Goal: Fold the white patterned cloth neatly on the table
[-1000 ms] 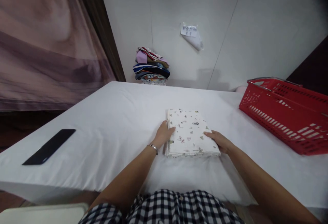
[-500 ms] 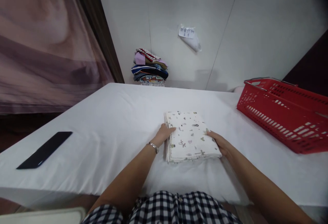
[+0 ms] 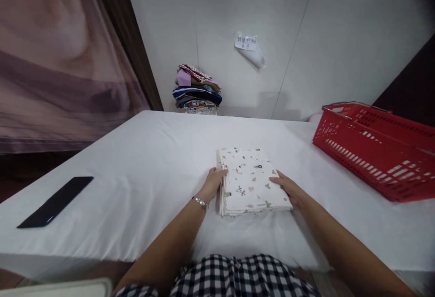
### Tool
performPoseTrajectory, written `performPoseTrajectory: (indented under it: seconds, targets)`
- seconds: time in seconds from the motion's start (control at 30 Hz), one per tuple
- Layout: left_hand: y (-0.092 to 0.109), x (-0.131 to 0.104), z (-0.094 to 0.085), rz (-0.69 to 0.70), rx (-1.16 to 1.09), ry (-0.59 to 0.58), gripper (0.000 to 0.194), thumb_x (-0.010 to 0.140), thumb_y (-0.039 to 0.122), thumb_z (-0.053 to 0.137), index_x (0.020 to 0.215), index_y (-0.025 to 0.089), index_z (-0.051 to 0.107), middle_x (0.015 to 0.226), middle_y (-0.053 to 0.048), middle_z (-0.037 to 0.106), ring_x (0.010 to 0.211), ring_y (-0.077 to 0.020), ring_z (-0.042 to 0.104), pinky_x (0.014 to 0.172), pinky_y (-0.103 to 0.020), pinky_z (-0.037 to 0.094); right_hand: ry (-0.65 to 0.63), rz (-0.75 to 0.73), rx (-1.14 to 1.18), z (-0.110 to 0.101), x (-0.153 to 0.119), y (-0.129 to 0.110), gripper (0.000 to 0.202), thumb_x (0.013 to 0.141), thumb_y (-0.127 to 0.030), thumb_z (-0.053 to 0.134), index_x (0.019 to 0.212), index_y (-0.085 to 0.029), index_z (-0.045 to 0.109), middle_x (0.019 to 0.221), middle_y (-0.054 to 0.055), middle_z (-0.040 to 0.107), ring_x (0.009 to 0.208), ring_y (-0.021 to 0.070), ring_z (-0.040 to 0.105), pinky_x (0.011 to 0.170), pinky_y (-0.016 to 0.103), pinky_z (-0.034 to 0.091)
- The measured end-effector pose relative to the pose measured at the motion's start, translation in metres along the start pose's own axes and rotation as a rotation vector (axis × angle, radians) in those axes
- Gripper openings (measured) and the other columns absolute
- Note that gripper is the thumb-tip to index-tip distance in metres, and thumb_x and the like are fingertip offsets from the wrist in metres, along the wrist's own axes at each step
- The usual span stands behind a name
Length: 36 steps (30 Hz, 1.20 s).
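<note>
In front of me a folded white cloth (image 3: 251, 184) with a small print of plants and figures lies on the white-covered table (image 3: 146, 152). It is folded into a thick, layered rectangle. My left hand (image 3: 215, 181) grips its left edge, with the thumb on top and the other fingers down the side, partly hidden. On the opposite edge, my right hand (image 3: 287, 188) holds the cloth the same way, thumb lying over the print. The fingertips under the right side are hidden.
At the right stands a red plastic basket (image 3: 374, 152) with metal handles. A flat black object (image 3: 56, 202) lies on the left of the table. Behind the far edge rises a stack of folded clothes (image 3: 197, 91) by the wall. A paper note (image 3: 246, 43) hangs on the wall.
My left thumb has slid slightly outward toward the cloth's left edge, and my right thumb lies a little further over its top. The cloth has stayed nearly in place.
</note>
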<state>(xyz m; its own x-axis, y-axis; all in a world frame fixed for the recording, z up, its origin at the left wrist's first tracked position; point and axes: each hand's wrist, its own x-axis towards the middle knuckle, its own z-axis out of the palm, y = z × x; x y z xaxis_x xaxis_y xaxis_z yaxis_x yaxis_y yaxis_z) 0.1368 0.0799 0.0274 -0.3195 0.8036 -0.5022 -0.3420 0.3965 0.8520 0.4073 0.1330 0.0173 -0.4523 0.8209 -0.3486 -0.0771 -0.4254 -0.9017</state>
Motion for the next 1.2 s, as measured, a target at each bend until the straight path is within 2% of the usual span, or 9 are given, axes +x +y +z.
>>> performPoseTrajectory:
  seconds: [0.33,0.5,0.6,0.7,0.87,0.97,1.03,1.1,1.2]
  targets:
    - [-0.005,0.002,-0.004,0.053,0.003,0.027,0.090,0.069,0.024,0.071,0.143,0.014,0.021,0.110,-0.015,0.062,0.086,-0.0203,0.063,0.067,-0.029,0.050,0.010,-0.043,-0.220,-0.001,0.006,-0.026,0.069,0.070,-0.020,0.064,0.133,-0.026,0.038,0.116,0.007,0.065,0.097,0.0252,0.065,0.079,0.040,0.053]
    - [-0.006,0.000,0.002,0.157,-0.006,0.011,0.086,0.070,0.022,0.071,0.142,0.014,0.023,0.114,-0.015,0.061,0.090,-0.0194,0.063,0.075,-0.028,0.050,0.031,-0.158,-0.599,0.005,0.009,-0.045,0.067,0.072,-0.021,0.057,0.136,-0.026,0.039,0.123,0.005,0.060,0.105,0.0252,0.059,0.086,0.039,0.049]
    - [-0.005,-0.001,0.007,0.277,0.071,0.000,0.079,0.073,0.023,0.069,0.140,0.016,0.027,0.117,-0.014,0.061,0.094,-0.0200,0.063,0.081,-0.031,0.048,0.098,-0.241,-0.980,0.023,0.005,-0.059,0.067,0.074,-0.020,0.052,0.138,-0.029,0.037,0.125,0.003,0.059,0.109,0.0248,0.056,0.090,0.038,0.045]
    - [-0.001,-0.006,0.015,0.387,0.156,-0.017,0.075,0.075,0.025,0.066,0.139,0.019,0.029,0.116,-0.013,0.062,0.095,-0.0209,0.063,0.086,-0.034,0.047,0.172,-0.196,-1.374,0.054,-0.002,-0.070,0.068,0.080,-0.021,0.047,0.145,-0.027,0.026,0.119,0.009,0.061,0.103,0.0261,0.058,0.083,0.035,0.044]
    - [0.009,-0.022,0.029,0.511,0.260,-0.021,0.077,0.076,0.024,0.065,0.141,0.019,0.025,0.121,-0.014,0.059,0.107,-0.0218,0.058,0.092,-0.035,0.045,0.092,-0.246,-1.816,0.107,-0.008,-0.064,0.068,0.083,-0.016,0.039,0.147,-0.021,0.019,0.108,0.014,0.065,0.092,0.0261,0.062,0.074,0.033,0.042]
    - [0.012,-0.029,0.031,0.549,0.263,-0.044,0.076,0.076,0.024,0.063,0.141,0.021,0.025,0.120,-0.012,0.060,0.103,-0.0195,0.060,0.090,-0.034,0.046,0.051,-0.284,-1.835,0.118,-0.008,-0.060,0.067,0.084,-0.019,0.039,0.147,-0.017,0.018,0.111,0.015,0.064,0.092,0.0269,0.062,0.074,0.034,0.043]
    - [0.013,-0.032,0.031,0.527,0.216,-0.068,0.077,0.076,0.024,0.063,0.141,0.022,0.023,0.122,-0.012,0.058,0.097,-0.0188,0.062,0.085,-0.033,0.049,0.019,-0.274,-1.743,0.115,-0.007,-0.062,0.069,0.085,-0.029,0.042,0.147,-0.017,0.017,0.113,0.015,0.064,0.097,0.0283,0.061,0.077,0.035,0.043]
    - [0.016,-0.037,0.031,0.478,0.141,-0.096,0.080,0.074,0.022,0.064,0.142,0.022,0.021,0.126,-0.015,0.055,0.093,-0.0187,0.063,0.079,-0.032,0.051,-0.023,-0.255,-1.578,0.106,-0.005,-0.068,0.073,0.084,-0.044,0.047,0.147,-0.020,0.019,0.118,0.014,0.062,0.104,0.0291,0.058,0.082,0.036,0.043]
    - [0.024,-0.047,0.033,0.378,0.005,-0.173,0.084,0.071,0.017,0.066,0.142,0.023,0.021,0.128,-0.015,0.054,0.093,-0.0193,0.063,0.075,-0.029,0.051,-0.125,-0.234,-1.261,0.089,0.000,-0.080,0.071,0.081,-0.060,0.046,0.142,-0.026,0.033,0.130,0.008,0.055,0.112,0.0275,0.054,0.088,0.035,0.043]
